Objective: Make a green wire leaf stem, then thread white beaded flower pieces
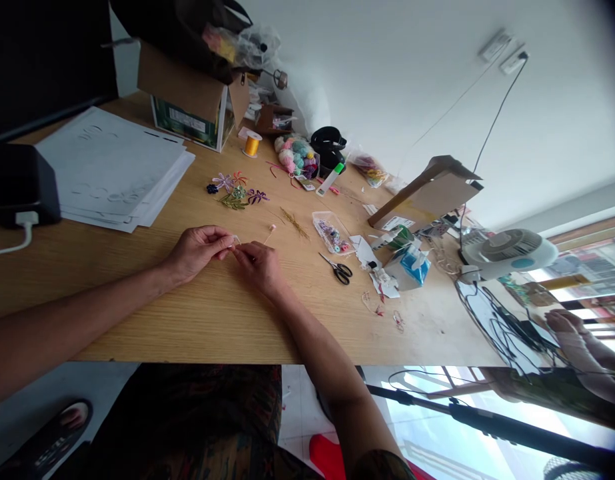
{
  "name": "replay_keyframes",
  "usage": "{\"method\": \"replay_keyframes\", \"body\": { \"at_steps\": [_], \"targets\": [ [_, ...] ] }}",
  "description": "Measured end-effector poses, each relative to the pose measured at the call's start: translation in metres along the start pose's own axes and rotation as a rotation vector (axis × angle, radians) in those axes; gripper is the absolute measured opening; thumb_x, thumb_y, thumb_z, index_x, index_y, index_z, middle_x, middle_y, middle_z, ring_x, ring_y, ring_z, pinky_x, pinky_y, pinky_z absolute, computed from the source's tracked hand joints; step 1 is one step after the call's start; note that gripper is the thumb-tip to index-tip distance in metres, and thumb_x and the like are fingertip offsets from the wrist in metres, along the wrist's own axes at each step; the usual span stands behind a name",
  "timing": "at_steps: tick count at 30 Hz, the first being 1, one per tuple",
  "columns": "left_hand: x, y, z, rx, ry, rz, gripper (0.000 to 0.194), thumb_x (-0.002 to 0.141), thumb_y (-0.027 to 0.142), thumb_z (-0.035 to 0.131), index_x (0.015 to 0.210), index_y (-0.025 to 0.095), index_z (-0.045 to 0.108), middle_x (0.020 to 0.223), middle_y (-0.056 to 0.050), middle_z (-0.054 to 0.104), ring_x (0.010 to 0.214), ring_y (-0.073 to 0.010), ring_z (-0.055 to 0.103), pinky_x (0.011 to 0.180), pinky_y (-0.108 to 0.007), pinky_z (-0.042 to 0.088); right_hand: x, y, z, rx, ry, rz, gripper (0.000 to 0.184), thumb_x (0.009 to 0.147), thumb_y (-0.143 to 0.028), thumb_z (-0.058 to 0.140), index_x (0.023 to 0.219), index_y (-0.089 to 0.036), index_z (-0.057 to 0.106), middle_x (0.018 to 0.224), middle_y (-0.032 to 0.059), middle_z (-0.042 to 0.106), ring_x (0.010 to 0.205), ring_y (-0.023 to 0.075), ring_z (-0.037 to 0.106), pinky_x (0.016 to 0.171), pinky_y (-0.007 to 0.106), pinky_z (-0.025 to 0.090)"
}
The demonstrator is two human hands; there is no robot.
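Over the wooden desk point(137, 307), the left hand point(197, 252) and right hand point(257, 267) meet, each grip pinched closed on a short pale wire point(234, 244), too fine to make out clearly. Just beyond lies a pink-tipped stem point(270, 233), then a golden sprig point(294, 223); beaded flowers point(234, 191) sit farther left, black-handled scissors point(336, 269) to the right.

1. No words can be read anywhere in this view.
2. The white label point(181, 119) on the cardboard carton point(180, 80) carries small print, seemingly too blurred to read.
3. The blue tissue box point(416, 268) shows print, also illegible.
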State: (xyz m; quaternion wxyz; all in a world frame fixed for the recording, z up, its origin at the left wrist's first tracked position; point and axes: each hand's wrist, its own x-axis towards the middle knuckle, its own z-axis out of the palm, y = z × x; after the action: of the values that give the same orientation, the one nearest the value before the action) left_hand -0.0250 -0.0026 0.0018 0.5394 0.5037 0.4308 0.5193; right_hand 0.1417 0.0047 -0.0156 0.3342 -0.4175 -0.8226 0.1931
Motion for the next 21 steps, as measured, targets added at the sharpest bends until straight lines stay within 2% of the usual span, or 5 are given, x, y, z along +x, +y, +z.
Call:
{"method": "replay_keyframes", "body": {
  "at_steps": [5,10,15,17,21],
  "targets": [
    [-0.001,0.006,0.001,0.174,0.093,0.060,0.017,0.067,0.035,0.070,0.065,0.019,0.065,0.052,0.002,0.055,0.050,-0.0106,0.046,0.052,-0.024,0.038,-0.004,-0.008,-0.004,-0.138,-0.022,-0.077,0.026,0.096,-0.031,0.049,0.097,-0.018,0.072,0.076,0.0038,0.064,0.065,0.0117,0.056,0.062,0.023,0.042],
    [0.001,-0.004,-0.003,0.309,0.057,0.116,0.017,0.070,0.037,0.069,0.070,0.020,0.067,0.055,0.002,0.058,0.051,-0.0118,0.049,0.050,-0.024,0.039,-0.002,-0.013,-0.012,-0.161,0.079,-0.061,0.028,0.097,-0.031,0.045,0.093,-0.018,0.070,0.078,0.0052,0.065,0.070,0.0127,0.058,0.066,0.024,0.044],
    [-0.001,-0.005,-0.003,0.286,-0.079,0.099,0.019,0.072,0.038,0.069,0.073,0.019,0.068,0.052,0.003,0.055,0.049,-0.0113,0.047,0.050,-0.024,0.038,0.003,-0.003,-0.012,0.009,0.203,0.038,0.026,0.095,-0.030,0.049,0.088,-0.016,0.069,0.079,0.0054,0.068,0.070,0.0125,0.060,0.069,0.024,0.046],
    [-0.002,-0.003,-0.002,0.244,-0.106,0.081,0.019,0.072,0.038,0.069,0.072,0.019,0.067,0.051,0.003,0.053,0.049,-0.0113,0.047,0.051,-0.024,0.038,0.004,0.003,-0.009,0.084,0.184,0.079,0.026,0.094,-0.032,0.051,0.087,-0.015,0.069,0.078,0.0046,0.068,0.068,0.0119,0.059,0.067,0.024,0.047],
    [-0.001,-0.003,-0.002,0.123,-0.084,0.039,0.021,0.071,0.039,0.071,0.072,0.019,0.068,0.056,0.002,0.057,0.050,-0.0107,0.047,0.053,-0.025,0.039,0.004,0.008,-0.003,0.146,0.089,0.098,0.027,0.094,-0.034,0.051,0.089,-0.015,0.070,0.077,0.0040,0.068,0.067,0.0111,0.058,0.065,0.022,0.046]
  ]
}}
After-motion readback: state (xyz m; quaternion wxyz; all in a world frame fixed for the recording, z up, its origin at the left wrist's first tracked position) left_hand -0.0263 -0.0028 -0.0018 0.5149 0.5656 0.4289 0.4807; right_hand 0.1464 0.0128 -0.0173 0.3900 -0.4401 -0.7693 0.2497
